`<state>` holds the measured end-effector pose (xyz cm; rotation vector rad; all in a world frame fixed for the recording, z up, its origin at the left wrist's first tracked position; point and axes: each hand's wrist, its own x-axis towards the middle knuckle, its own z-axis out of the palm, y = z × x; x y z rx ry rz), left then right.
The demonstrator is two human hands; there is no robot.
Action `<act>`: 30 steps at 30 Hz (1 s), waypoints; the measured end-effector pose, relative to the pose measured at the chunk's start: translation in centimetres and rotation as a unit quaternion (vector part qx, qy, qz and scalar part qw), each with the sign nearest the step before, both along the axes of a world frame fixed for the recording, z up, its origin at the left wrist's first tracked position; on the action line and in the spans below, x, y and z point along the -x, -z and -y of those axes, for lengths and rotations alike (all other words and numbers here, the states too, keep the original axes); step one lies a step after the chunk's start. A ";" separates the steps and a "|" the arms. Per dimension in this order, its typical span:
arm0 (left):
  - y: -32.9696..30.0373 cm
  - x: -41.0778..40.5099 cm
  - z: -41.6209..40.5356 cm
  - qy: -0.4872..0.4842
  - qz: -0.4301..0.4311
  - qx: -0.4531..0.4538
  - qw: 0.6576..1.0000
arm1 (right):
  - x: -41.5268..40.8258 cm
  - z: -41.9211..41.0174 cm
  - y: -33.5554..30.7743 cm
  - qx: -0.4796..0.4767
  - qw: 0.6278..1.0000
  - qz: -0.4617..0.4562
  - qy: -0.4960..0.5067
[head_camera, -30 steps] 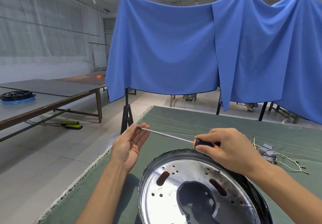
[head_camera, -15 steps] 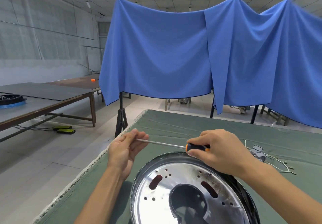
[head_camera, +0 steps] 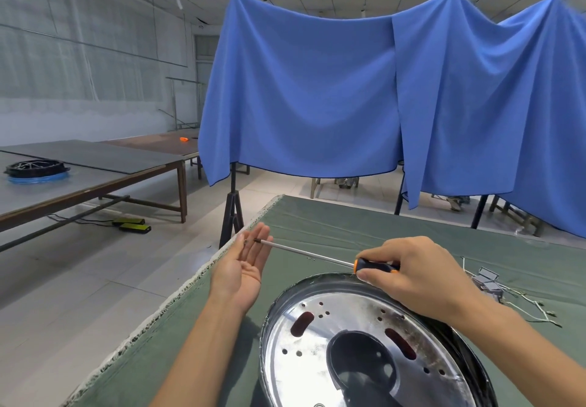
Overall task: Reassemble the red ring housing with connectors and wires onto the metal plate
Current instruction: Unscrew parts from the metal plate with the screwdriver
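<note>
Right hand [head_camera: 421, 276] curled round screwdriver [head_camera: 374, 266] handle, shaft level, pointing left. Tip rests against fingers [head_camera: 258, 241] of left hand [head_camera: 244, 264], palm up, fingers straight and relaxed, gripping nothing. Metal plate [head_camera: 317, 343] lies below right hand on green table [head_camera: 348, 232], inside a dark rim. Connectors with wires [head_camera: 488, 283] on table, right of plate. Red ring housing not identifiable.

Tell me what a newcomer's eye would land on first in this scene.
The big blue cloth draped across the back of the room dominates the view. Below it, near the front of the green-covered table, lies the shiny round metal plate with its holes and slots. Just above the plate, the right hand grips an orange-and-black screwdriver, its tip reaching the fingers of the open left hand.
</note>
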<state>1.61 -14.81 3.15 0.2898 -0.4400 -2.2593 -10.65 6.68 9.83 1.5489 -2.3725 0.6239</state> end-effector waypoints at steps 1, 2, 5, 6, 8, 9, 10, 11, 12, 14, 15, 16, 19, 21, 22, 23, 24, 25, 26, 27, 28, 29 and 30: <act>0.0 0.1 -0.2 0.002 -0.002 -0.004 1.000 | -0.1 0.1 0.0 -0.001 1.000 0.002 -0.002; 0.0 0.1 -0.3 0.003 -0.003 -0.008 1.000 | -0.2 0.3 0.1 -0.003 1.000 0.003 -0.004; -0.1 0.1 -0.4 0.007 -0.011 -0.020 1.000 | -0.4 0.5 0.3 -0.011 1.000 0.005 -0.007; -0.1 0.0 -0.4 0.009 -0.015 -0.021 1.000 | -0.4 0.5 0.4 -0.012 1.000 0.005 -0.005; -0.2 0.0 -0.4 0.011 -0.021 -0.021 1.000 | -0.3 0.5 0.4 -0.010 1.000 0.007 -0.003; -0.1 0.0 -0.3 0.010 -0.021 -0.018 1.000 | -0.3 0.5 0.4 -0.008 1.000 0.007 -0.004; -0.1 0.1 -0.4 0.009 -0.020 -0.015 1.000 | -0.3 0.5 0.4 -0.008 1.000 0.006 -0.005; -0.1 0.1 -0.4 0.008 -0.019 -0.011 1.000 | -0.3 0.5 0.3 -0.009 1.000 0.004 -0.006; -0.1 0.1 -0.4 0.006 -0.019 -0.008 1.000 | -0.4 0.6 0.3 -0.010 1.000 0.001 -0.006; -0.1 0.1 -0.3 0.001 -0.020 -0.004 1.000 | -0.5 0.6 0.2 -0.008 1.000 -0.003 -0.006; -0.1 0.2 -0.2 -0.001 -0.020 -0.002 1.000 | -0.6 0.6 0.2 -0.007 1.000 -0.004 -0.007; 0.0 0.2 -0.2 -0.003 -0.019 0.001 1.000 | -0.6 0.6 0.2 -0.006 1.000 -0.005 -0.007; 0.0 0.2 -0.1 -0.021 -0.010 0.018 1.000 | -0.7 0.6 0.2 -0.009 1.000 -0.012 -0.006; 0.1 0.2 -0.2 -0.041 0.003 0.040 0.998 | -0.8 0.5 0.2 -0.010 1.000 -0.015 -0.003; 0.1 0.2 -0.2 -0.056 0.015 0.056 0.997 | -0.9 0.5 0.1 -0.011 1.000 -0.016 -0.001; 0.0 0.2 -0.4 -0.073 0.032 0.073 0.994 | -0.9 0.4 0.1 -0.013 1.000 -0.015 0.000; 0.0 0.3 -0.5 -0.090 0.050 0.091 0.991 | -1.0 0.4 0.1 -0.012 1.000 -0.013 0.002; 0.0 0.3 -0.8 -0.106 0.067 0.106 0.986 | -1.0 0.4 0.0 -0.012 1.000 -0.008 0.003; -0.1 0.4 -1.0 -0.117 0.079 0.117 0.983 | -1.0 0.4 -0.1 -0.014 1.000 0.006 0.003; -0.1 0.4 -1.2 -0.123 0.085 0.124 0.981 | -1.0 0.4 -0.2 -0.016 0.999 0.035 0.000; -0.2 0.4 -1.3 -0.125 0.086 0.130 0.980 | -0.9 0.4 -0.4 -0.017 0.997 0.077 -0.006; -0.3 0.4 -1.4 -0.124 0.085 0.134 0.979 | -0.9 0.4 -0.5 -0.018 0.992 0.123 -0.012; -0.4 0.4 -1.5 -0.122 0.086 0.139 0.979 | -0.8 0.4 -0.7 -0.021 0.986 0.166 -0.016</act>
